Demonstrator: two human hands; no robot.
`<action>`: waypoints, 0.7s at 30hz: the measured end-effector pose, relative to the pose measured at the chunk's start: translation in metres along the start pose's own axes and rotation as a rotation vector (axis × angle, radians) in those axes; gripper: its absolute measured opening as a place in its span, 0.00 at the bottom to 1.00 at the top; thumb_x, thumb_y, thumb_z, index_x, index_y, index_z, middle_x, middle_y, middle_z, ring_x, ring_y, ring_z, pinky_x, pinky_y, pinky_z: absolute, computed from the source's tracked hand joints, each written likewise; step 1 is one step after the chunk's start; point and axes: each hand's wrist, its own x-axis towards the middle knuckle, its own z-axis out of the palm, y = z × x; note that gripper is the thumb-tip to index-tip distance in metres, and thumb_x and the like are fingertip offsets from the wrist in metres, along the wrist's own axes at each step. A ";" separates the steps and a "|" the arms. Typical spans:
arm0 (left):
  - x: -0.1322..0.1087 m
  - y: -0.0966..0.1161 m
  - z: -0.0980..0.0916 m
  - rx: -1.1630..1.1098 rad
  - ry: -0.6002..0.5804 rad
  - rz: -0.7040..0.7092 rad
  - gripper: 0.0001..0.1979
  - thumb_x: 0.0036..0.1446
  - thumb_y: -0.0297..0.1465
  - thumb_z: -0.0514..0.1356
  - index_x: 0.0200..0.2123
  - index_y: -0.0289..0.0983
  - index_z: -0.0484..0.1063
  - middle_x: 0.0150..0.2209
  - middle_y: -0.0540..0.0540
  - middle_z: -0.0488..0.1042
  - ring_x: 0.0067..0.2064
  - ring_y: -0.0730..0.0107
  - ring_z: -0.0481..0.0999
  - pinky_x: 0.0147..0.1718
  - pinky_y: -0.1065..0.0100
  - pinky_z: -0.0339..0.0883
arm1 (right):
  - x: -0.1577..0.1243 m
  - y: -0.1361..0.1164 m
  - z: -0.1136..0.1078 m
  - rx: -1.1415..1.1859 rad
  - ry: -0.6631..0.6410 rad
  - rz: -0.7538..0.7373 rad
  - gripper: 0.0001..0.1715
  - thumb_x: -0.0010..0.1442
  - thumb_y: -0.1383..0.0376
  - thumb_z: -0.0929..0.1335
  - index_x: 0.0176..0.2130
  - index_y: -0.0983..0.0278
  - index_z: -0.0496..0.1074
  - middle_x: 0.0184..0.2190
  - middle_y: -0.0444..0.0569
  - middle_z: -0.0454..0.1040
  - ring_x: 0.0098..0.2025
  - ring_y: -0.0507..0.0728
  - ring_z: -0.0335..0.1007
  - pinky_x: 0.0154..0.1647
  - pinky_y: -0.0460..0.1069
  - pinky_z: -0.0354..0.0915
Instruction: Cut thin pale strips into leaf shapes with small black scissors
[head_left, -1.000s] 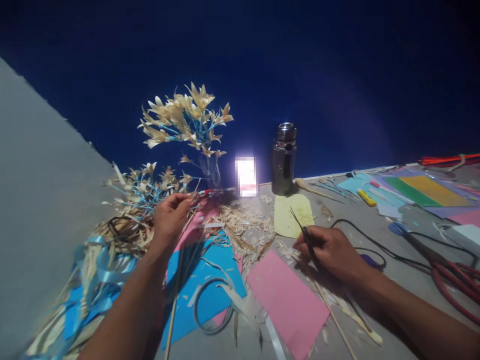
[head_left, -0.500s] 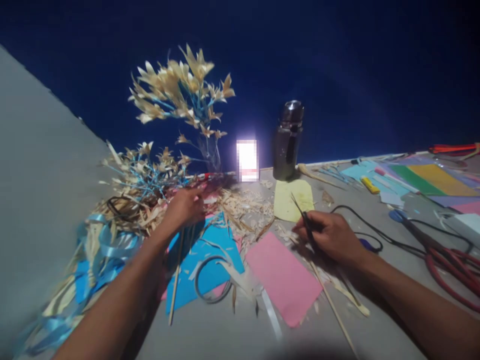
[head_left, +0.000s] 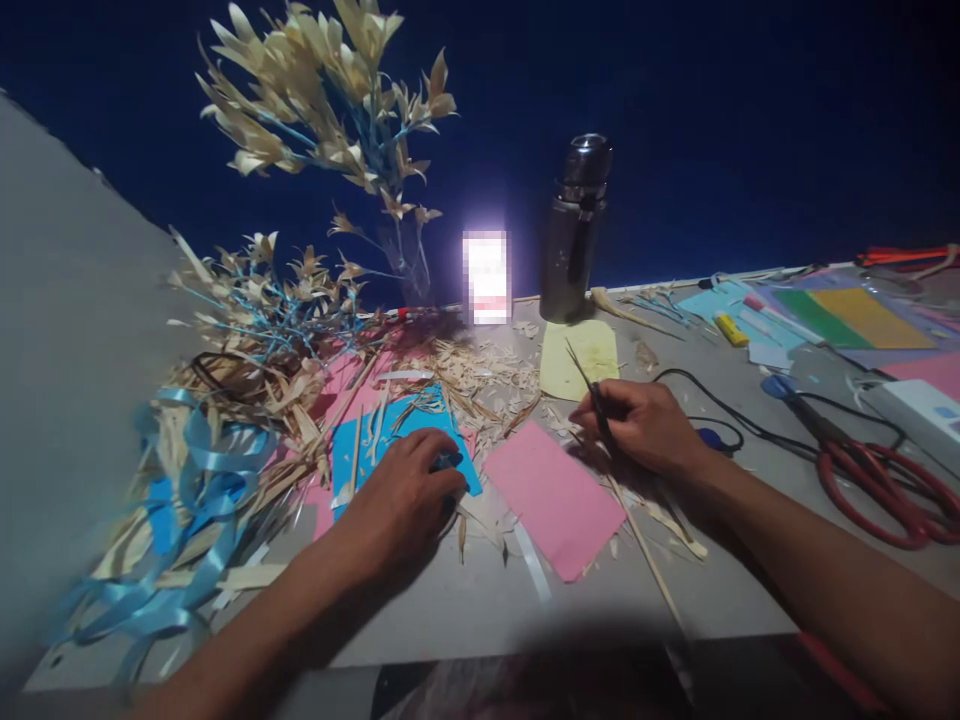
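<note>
My right hand [head_left: 637, 420] grips slim dark scissors [head_left: 592, 395], their narrow tips pointing up and left over a yellow paper [head_left: 600, 345]. A thin stick [head_left: 645, 550] slants toward the table's front edge below this hand. My left hand [head_left: 412, 485] is curled low over a blue sheet [head_left: 463, 455], thumb and fingers drawn together; what lies between them is hidden. The grey ring seen earlier is covered by this hand. A pink paper [head_left: 555, 500] lies between both hands, with pale shavings [head_left: 487, 375] behind it.
Dried-leaf flowers [head_left: 322, 110] rise at the back left, above a leaf pile and blue ribbon [head_left: 214, 460]. A flask [head_left: 574, 240] stands against the dark wall beside a bright pixelated patch [head_left: 486, 275]. Large red-handled scissors [head_left: 885, 490], a black cord and coloured sheets lie right.
My left hand has moved from the leaf pile down and right onto the blue sheet. My right hand still holds the scissors. The view has tilted down, showing the table's front edge.
</note>
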 end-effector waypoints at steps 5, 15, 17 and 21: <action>0.004 -0.009 -0.008 -0.128 0.271 0.047 0.09 0.63 0.23 0.56 0.38 0.39 0.76 0.40 0.41 0.80 0.47 0.58 0.77 0.48 0.56 0.71 | 0.001 -0.003 0.001 0.144 -0.015 0.116 0.12 0.54 0.58 0.74 0.26 0.64 0.76 0.22 0.45 0.75 0.26 0.55 0.71 0.29 0.49 0.64; 0.055 0.060 -0.011 -1.178 0.026 -0.737 0.14 0.49 0.40 0.64 0.20 0.39 0.66 0.15 0.53 0.67 0.17 0.74 0.63 0.17 0.71 0.55 | -0.022 -0.041 0.008 0.957 -0.322 0.426 0.30 0.39 0.71 0.79 0.44 0.62 0.74 0.37 0.46 0.77 0.34 0.53 0.73 0.32 0.47 0.70; 0.061 0.067 -0.003 -1.220 0.005 -0.755 0.14 0.48 0.40 0.65 0.20 0.40 0.65 0.15 0.53 0.66 0.17 0.74 0.63 0.18 0.71 0.53 | -0.024 -0.044 0.011 0.982 -0.280 0.453 0.27 0.41 0.70 0.78 0.42 0.61 0.74 0.38 0.45 0.76 0.31 0.51 0.71 0.29 0.46 0.68; 0.066 0.074 0.004 -1.102 -0.015 -0.666 0.14 0.51 0.40 0.63 0.21 0.40 0.65 0.17 0.54 0.65 0.20 0.73 0.62 0.19 0.71 0.52 | -0.024 -0.043 0.015 0.834 -0.138 0.406 0.13 0.49 0.69 0.75 0.37 0.63 0.73 0.29 0.42 0.73 0.28 0.50 0.67 0.26 0.44 0.63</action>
